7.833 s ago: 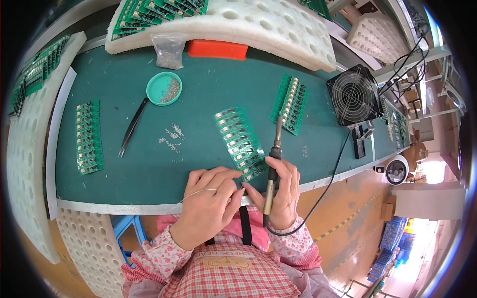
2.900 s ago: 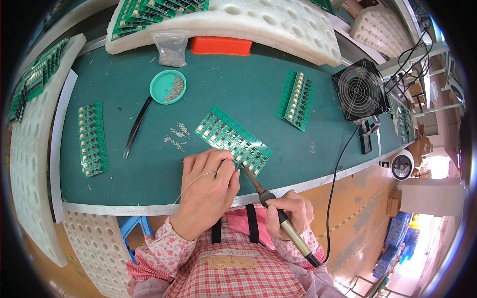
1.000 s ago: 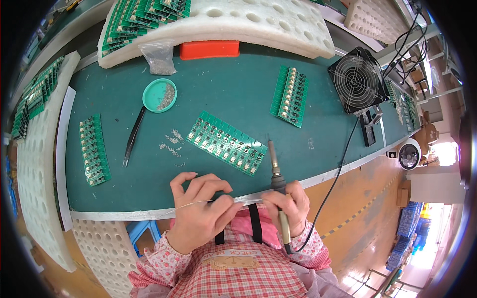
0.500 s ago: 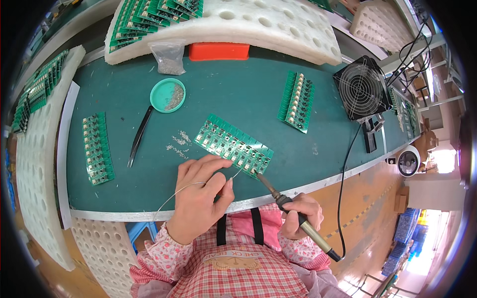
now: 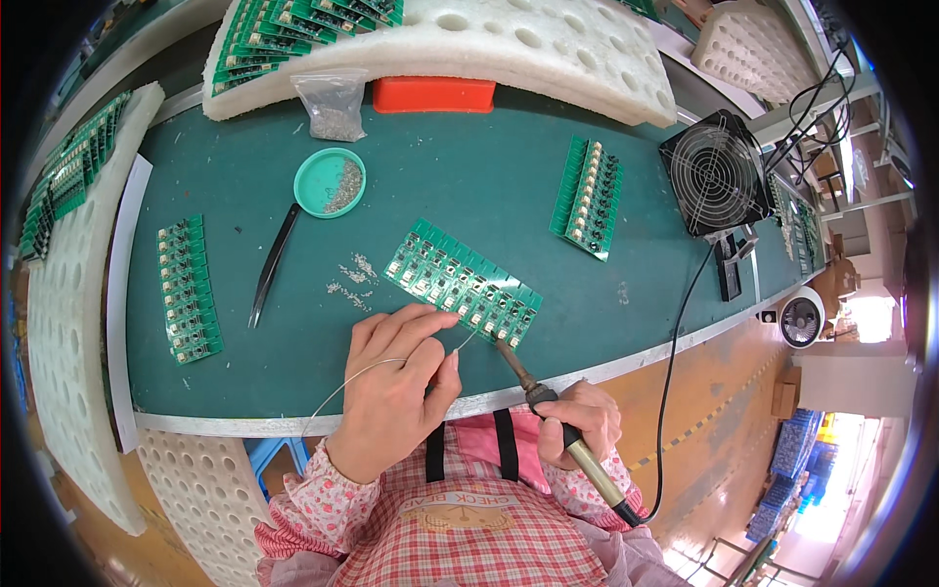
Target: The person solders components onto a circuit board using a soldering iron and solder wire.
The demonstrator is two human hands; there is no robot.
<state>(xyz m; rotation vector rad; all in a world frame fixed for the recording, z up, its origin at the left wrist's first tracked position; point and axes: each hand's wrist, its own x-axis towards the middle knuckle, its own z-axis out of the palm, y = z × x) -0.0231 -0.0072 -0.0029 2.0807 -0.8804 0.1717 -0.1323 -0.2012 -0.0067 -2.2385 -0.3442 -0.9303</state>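
Observation:
A green circuit board panel (image 5: 460, 284) with rows of small pale parts lies tilted on the mat. My left hand (image 5: 396, 377) pinches a thin solder wire (image 5: 337, 389), its fingertips at the panel's near edge. The wire's end points at the lower right part of the panel, and its tail curves down to the left past the table edge. My right hand (image 5: 582, 426) is closed round the handle of a soldering iron (image 5: 533, 388). The iron's tip meets the panel's near edge, just right of the wire's end.
Black tweezers (image 5: 274, 264) lean on a turquoise dish (image 5: 301, 184) of tiny parts, with loose ones nearby. Other panels (image 5: 191, 289) (image 5: 587, 199) lie left and right. A black fan (image 5: 714, 174), red box (image 5: 433, 95), plastic bag (image 5: 333, 106) and white foam rack (image 5: 548, 54) stand behind.
My right hand and the soldering iron have shifted left and slightly up, the tip moving a little left along the panel's edge. My left hand stays nearly still with the wire.

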